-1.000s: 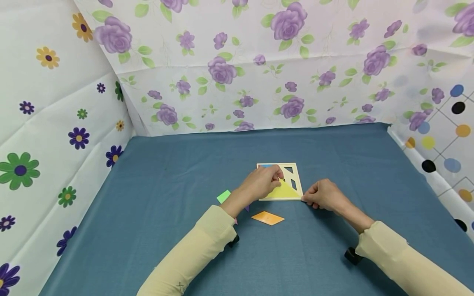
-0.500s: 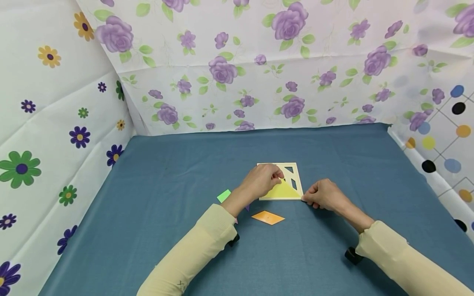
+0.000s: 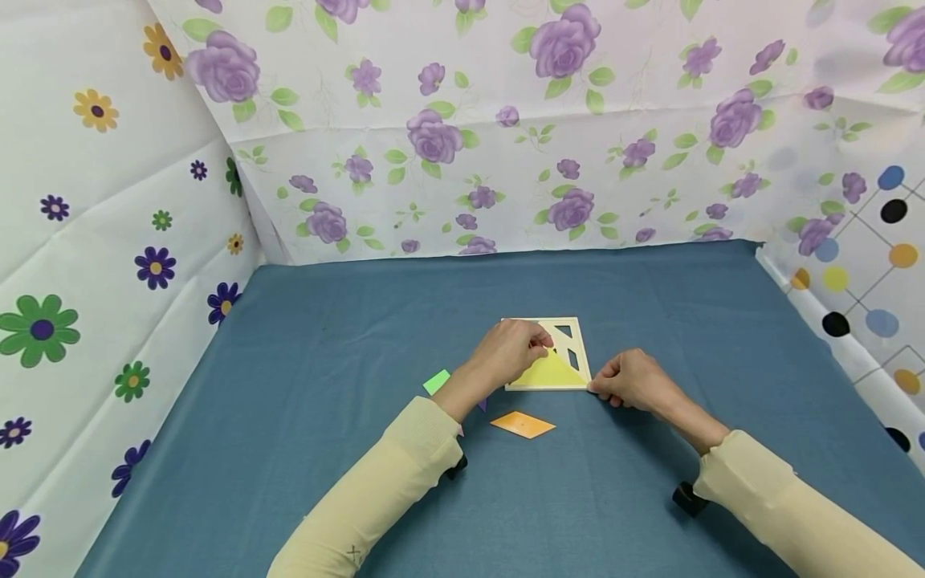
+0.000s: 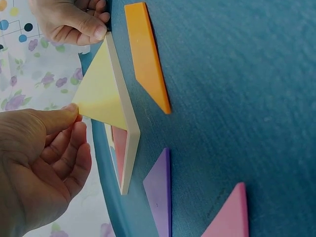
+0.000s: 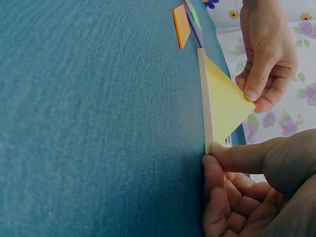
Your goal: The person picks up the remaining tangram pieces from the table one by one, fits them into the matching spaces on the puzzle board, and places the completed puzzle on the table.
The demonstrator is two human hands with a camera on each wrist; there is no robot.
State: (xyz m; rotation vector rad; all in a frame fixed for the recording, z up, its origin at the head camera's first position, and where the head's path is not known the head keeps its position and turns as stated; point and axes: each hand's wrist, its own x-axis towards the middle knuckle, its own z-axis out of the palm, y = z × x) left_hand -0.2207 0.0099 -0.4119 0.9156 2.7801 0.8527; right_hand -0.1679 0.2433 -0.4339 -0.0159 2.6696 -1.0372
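A cream tangram board (image 3: 582, 345) with cut-out openings lies on the cloth. A large yellow triangle (image 3: 552, 373) sits over its near part, tilted up from the board in the wrist views. My left hand (image 3: 509, 353) pinches the tip of that triangle between thumb and finger. At the near right corner of the board, my right hand (image 3: 636, 381) grips the edge with thumb and fingers; whether its thumb also touches the triangle, I cannot tell. Inside the board a red piece (image 4: 120, 148) shows in the left wrist view. My left hand hides part of the board from the head camera.
Loose on the blue cloth (image 3: 347, 337) lie an orange parallelogram (image 3: 523, 425), a green piece (image 3: 437, 382), a purple triangle (image 4: 159, 192) and a pink piece (image 4: 229, 217). Flowered sheets (image 3: 405, 96) hang behind and at the left side.
My left hand has edged very slightly toward the board's far side, covering more of the blue patch there. The right hand has stayed at the corner.
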